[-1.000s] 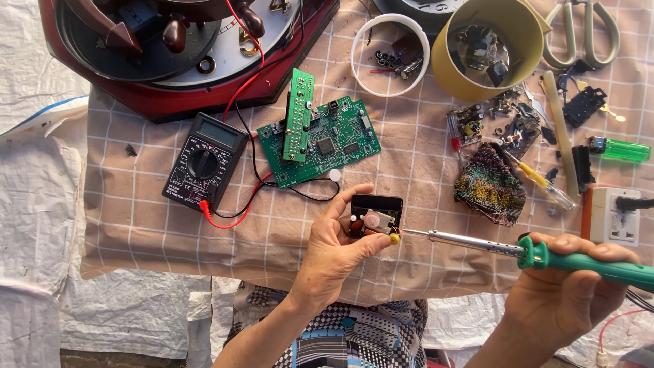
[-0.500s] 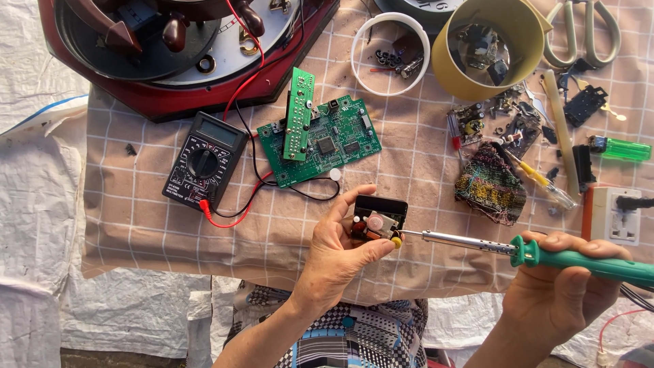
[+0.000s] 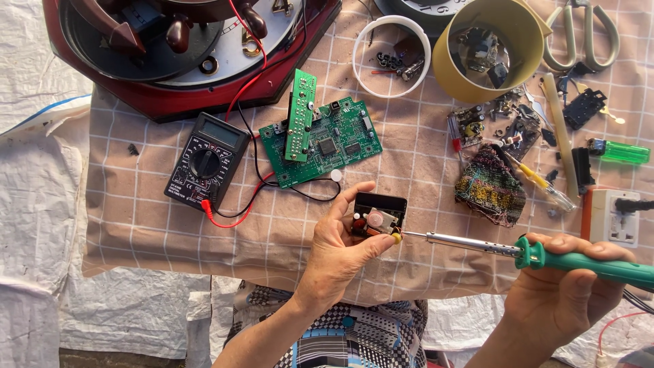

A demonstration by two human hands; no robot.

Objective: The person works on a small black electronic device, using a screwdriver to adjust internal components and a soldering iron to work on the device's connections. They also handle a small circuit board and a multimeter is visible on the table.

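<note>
Left hand grips a small black module above the checked cloth – right hand clasps a green-handled soldering iron (tip touching the module's lower right corner).

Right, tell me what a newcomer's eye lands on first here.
Front and centre, the left hand holds a small black module, and the right hand points a green-handled soldering iron at its corner. Behind them lie a green circuit board and, further left, a black multimeter.

We see a checked cloth over our table, bearing a multimeter centre-left, green circuit board mid-frame, scissors upper right
</note>
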